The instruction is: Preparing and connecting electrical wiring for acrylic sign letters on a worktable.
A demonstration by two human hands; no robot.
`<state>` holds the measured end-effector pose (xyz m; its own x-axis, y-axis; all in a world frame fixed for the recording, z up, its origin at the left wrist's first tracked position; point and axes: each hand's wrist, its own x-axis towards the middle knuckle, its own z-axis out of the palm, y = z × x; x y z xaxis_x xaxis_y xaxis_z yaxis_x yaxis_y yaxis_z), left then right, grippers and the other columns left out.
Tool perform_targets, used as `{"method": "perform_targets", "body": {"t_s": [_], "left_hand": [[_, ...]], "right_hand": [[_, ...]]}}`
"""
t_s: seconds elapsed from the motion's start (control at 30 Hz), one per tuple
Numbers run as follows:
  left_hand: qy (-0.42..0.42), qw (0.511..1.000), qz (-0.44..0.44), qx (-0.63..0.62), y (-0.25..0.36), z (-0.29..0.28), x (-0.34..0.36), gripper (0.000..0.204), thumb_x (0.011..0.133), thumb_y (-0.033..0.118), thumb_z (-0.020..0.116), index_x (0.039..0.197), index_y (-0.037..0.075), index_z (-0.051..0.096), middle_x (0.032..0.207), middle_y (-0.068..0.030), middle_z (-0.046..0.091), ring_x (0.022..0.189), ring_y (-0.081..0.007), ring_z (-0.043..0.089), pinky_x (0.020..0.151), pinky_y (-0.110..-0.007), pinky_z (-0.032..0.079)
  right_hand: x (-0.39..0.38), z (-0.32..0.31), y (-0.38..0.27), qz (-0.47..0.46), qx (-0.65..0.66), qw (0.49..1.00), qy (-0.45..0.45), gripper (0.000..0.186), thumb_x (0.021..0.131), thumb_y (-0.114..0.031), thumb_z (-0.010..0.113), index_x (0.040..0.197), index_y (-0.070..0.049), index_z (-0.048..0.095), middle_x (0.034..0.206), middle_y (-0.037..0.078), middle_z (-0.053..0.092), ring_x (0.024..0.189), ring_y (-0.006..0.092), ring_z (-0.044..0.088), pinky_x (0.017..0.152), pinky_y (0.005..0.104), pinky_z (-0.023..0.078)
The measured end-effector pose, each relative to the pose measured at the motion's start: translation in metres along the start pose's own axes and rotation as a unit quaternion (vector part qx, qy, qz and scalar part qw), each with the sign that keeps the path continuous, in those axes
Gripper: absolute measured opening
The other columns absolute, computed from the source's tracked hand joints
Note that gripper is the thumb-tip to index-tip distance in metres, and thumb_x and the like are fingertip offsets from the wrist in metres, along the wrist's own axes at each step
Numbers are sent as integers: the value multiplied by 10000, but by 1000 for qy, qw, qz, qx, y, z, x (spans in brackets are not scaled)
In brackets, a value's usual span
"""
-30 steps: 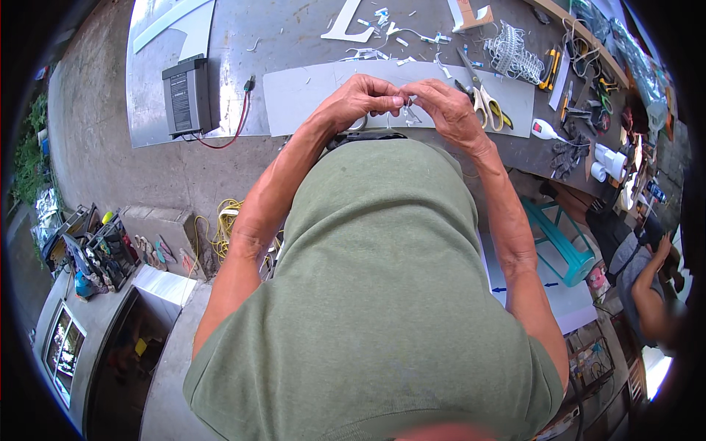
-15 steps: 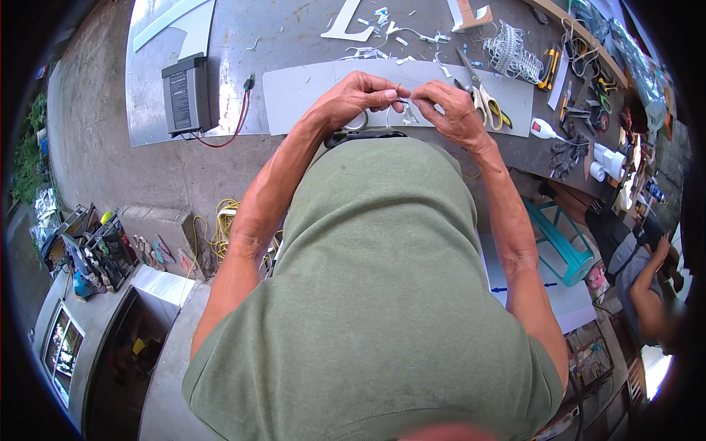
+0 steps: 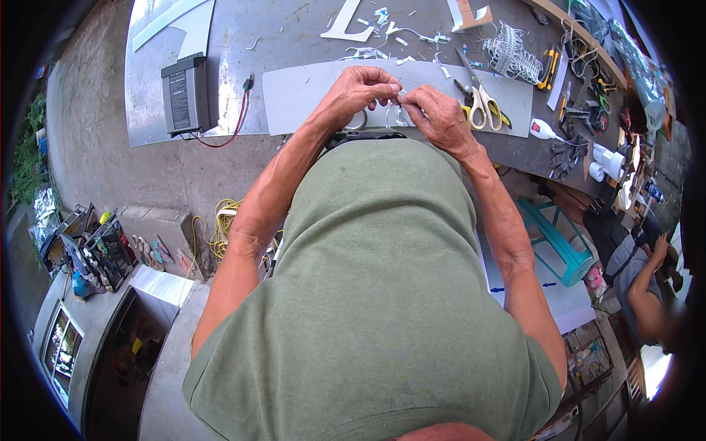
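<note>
Over the near edge of a pale board (image 3: 309, 92), my two hands meet fingertip to fingertip. My left hand (image 3: 364, 90) is closed in a pinch on a thin wire. My right hand (image 3: 441, 117), also pinching, grips the same thin wire close beside it. Thin white wire (image 3: 398, 116) hangs below the fingertips; its ends are too small to make out. Partly under my left hand is a roll of tape (image 3: 358, 120). Scissors with cream handles (image 3: 482, 107) lie just right of my right hand, beside a yellow-and-black tool (image 3: 501, 116).
A dark boxy battery (image 3: 185, 95) with red leads sits at the left. Beyond the board lie white strip scraps (image 3: 382, 29), a white cut letter (image 3: 347, 22) and a coil of white LED modules (image 3: 512, 53). A teal stool (image 3: 566, 250) and another person (image 3: 643, 287) are at right.
My right hand has moved left and slightly nearer to me, closing up to my left hand. My left fingers have risen a little. The scissors show more fully.
</note>
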<state>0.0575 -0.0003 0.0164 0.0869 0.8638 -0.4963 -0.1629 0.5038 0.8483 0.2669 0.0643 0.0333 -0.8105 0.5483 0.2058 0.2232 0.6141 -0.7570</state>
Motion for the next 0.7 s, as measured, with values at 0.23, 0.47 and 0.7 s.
{"method": "perform_targets", "body": {"t_s": [0.23,0.47,0.7], "left_hand": [[27,976,12,215,8,3,1,208,850,195,765,972,28,784,797,-75,748,734,-112,681,677,-273,533],[-7,952,33,305,11,8,9,189,811,130,777,945,-3,779,797,-115,761,706,-158,723,687,-293,570],[-20,924,83,372,9,14,15,178,772,118,808,932,41,785,808,-138,748,721,-210,709,697,-339,549]], "right_hand": [[-6,1,3,-12,-56,998,-6,124,876,-69,693,974,-35,626,865,101,627,797,268,636,697,378,526],[-9,1,8,-35,-93,995,-14,139,835,-62,714,946,-33,635,871,88,607,837,259,615,710,373,524],[-11,-2,5,-29,-97,995,-17,140,832,-43,705,943,-22,622,915,99,615,900,270,599,777,377,511]]}}
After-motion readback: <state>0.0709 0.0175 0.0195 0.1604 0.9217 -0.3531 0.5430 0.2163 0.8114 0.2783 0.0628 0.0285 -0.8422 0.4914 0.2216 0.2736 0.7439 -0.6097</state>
